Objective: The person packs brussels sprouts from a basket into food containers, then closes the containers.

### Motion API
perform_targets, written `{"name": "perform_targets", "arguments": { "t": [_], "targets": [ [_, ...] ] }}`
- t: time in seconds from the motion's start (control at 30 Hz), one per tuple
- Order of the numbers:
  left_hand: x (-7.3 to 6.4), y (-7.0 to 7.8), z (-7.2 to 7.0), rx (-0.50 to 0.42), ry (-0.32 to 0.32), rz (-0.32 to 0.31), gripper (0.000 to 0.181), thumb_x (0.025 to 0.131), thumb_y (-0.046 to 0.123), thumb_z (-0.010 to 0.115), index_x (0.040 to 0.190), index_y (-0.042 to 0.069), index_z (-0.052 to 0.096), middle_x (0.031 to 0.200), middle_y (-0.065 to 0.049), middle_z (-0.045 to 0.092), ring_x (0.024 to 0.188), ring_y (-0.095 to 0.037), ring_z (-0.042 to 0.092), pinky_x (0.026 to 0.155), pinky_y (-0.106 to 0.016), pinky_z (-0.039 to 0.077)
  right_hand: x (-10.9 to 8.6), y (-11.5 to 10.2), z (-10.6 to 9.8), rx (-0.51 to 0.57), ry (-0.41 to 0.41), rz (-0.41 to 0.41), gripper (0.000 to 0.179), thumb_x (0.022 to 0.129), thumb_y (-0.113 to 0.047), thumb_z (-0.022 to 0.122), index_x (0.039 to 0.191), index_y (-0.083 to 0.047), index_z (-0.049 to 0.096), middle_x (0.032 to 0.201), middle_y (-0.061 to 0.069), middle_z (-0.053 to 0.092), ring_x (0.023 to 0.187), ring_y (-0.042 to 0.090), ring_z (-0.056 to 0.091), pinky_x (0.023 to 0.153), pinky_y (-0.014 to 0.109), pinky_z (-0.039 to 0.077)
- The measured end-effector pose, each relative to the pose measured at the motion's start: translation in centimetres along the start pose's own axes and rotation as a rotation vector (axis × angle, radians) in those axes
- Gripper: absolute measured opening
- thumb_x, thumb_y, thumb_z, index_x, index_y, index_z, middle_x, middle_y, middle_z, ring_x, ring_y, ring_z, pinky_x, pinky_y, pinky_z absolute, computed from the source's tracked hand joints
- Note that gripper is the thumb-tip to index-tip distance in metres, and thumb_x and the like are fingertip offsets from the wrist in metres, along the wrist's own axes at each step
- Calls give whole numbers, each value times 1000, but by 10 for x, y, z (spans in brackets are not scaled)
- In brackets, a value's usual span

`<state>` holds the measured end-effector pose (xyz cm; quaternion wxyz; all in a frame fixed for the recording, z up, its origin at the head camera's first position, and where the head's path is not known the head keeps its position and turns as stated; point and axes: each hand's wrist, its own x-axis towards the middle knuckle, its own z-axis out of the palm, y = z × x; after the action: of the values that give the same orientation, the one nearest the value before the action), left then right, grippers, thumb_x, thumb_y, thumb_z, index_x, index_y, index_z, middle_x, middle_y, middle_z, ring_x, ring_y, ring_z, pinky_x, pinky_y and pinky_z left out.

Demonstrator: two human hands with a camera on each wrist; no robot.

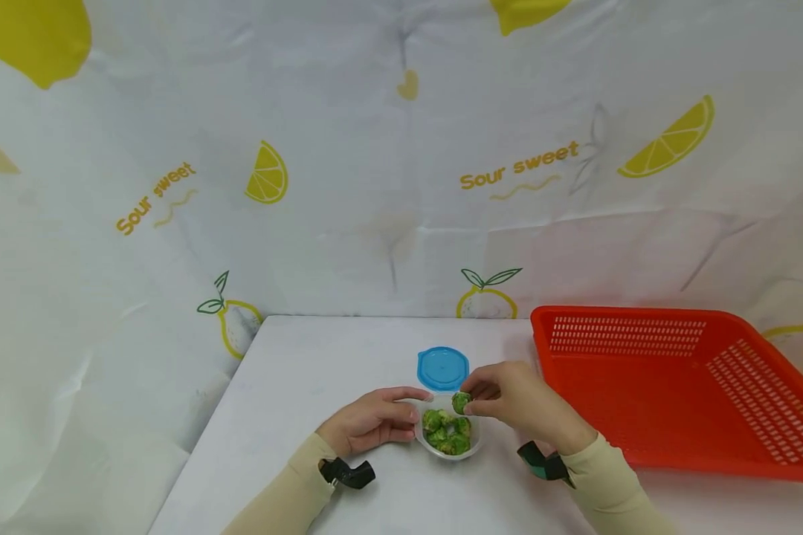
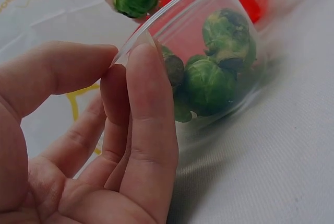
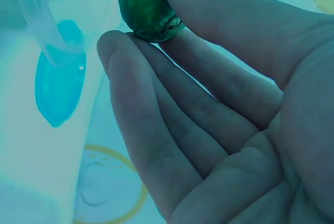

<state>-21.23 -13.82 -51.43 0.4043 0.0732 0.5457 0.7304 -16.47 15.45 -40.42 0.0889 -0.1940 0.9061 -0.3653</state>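
A clear plastic bowl [image 1: 450,455] holds several green Brussels sprouts [image 1: 453,444]. My left hand [image 1: 377,420] pinches the bowl's rim from the left; in the left wrist view, thumb and fingertips meet at the clear edge [image 2: 172,4]. Over the bowl's far right side, my right hand [image 1: 518,400] holds one Brussels sprout [image 1: 462,403] between thumb and fingers. The right wrist view has this sprout [image 3: 148,7] up close at the fingertips. Just behind the bowl, a round blue lid [image 1: 443,369] lies flat on the table.
A large red plastic basket [image 1: 649,401] with slotted walls stands on the right, close by the right forearm. The white-covered table [image 1: 308,371] backs onto a white sheet [image 1: 361,245] printed with lemons. Black bands [image 1: 346,473] circle both wrists.
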Motion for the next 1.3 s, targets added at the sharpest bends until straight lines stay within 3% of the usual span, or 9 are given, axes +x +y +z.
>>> {"name": "perform_targets", "arguments": {
  "t": [0.4,0.7,1.0,1.3],
  "targets": [
    [-5,-6,-2,-27,0,-25,51,101,8,71,151,10,60,97,0,68,86,-9,69,84,-23,64,-4,2,26,-6,-30,14,19,90,-19,89,106,-14,81,90,-8,76,83,9,70,77,21,63],
    [-4,-4,-1,-26,-9,-29,52,100,9,72,150,11,60,96,1,69,87,-8,68,85,-23,63,-5,-2,28,-8,-31,48,20,89,-18,90,107,-14,81,93,-7,77,84,10,68,79,29,66],
    [-4,-2,-2,-14,-21,-17,53,99,9,74,150,10,60,98,1,69,87,-7,70,85,-23,63,-3,-4,35,-66,-30,1,16,89,-14,89,104,-13,82,90,-8,76,81,10,67,72,22,62],
    [-1,0,0,-24,-9,-20,52,100,8,72,151,10,60,96,0,70,86,-8,70,84,-23,64,2,-1,34,-70,-16,34,18,91,-18,88,106,-11,82,92,-5,77,82,11,68,69,25,63]
  ]
}}
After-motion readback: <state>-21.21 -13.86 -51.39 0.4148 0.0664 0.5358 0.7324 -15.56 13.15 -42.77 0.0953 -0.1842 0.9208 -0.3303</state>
